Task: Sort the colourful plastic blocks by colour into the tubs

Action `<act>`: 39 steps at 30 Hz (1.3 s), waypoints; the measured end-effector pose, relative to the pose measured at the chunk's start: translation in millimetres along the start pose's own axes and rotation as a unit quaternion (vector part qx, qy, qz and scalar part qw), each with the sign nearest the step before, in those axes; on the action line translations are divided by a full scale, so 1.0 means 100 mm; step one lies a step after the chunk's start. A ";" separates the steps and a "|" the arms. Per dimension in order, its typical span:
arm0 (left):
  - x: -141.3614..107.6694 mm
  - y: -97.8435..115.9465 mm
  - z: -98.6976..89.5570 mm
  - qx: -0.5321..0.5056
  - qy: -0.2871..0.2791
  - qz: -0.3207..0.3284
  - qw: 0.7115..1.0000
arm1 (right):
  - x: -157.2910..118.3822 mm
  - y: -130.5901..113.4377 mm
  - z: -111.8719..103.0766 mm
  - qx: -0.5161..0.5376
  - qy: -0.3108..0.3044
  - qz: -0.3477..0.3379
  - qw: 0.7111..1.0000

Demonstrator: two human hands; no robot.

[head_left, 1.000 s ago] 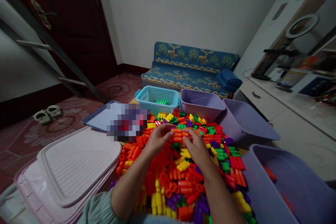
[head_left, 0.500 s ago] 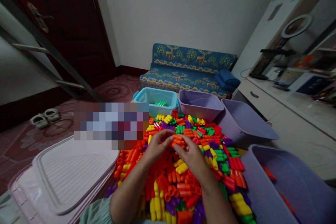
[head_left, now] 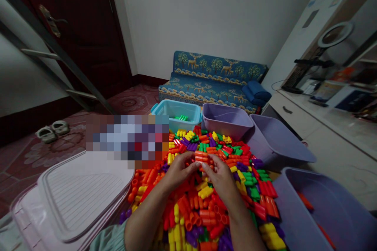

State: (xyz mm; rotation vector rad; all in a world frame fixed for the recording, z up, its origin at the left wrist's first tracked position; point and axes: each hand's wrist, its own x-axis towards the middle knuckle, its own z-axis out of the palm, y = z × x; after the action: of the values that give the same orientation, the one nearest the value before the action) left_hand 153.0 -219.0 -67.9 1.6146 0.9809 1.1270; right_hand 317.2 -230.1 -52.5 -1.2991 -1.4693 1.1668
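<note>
Orange plastic pieces (head_left: 202, 157), joined in a small block, are held up between both hands over the pile. My left hand (head_left: 182, 166) pinches the block from the left, thumb in front. On its right side my right hand (head_left: 217, 169) grips it with thumb and fingers. Beneath and around the hands spreads a large heap of loose toy pieces (head_left: 206, 192) in orange, yellow, red, green and purple, many in joined rows. The fingertips behind the block are partly hidden.
A light blue bin (head_left: 176, 125) with green pieces, two purple bins (head_left: 226, 125) (head_left: 269, 149) and a nearer purple bin (head_left: 297, 211) edge the heap. White lids (head_left: 85, 192) lie left, beside a pixelated area. A patterned sofa (head_left: 212, 82) stands behind.
The orange block has turned more upright between the hands, its row of tubes now facing me. Both hands have shifted slightly around it. The camera view has moved a little.
</note>
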 end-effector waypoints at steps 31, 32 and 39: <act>-0.03 0.05 -0.02 -0.115 0.022 -0.027 0.993 | -0.04 -0.06 0.03 0.031 -0.015 -0.037 0.999; -0.03 0.05 -0.02 -0.121 0.022 -0.032 0.992 | -0.04 -0.08 0.03 0.034 -0.014 -0.038 0.999; -0.06 0.04 -0.03 -0.114 0.015 -0.043 0.992 | -0.07 -0.15 0.02 -0.025 -0.027 -0.018 0.999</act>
State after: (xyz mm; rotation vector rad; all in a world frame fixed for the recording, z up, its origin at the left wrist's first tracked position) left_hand 148.5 -225.4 -64.6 1.3634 0.8979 1.1620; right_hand 313.1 -238.1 -38.3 -1.2785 -1.5638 1.1573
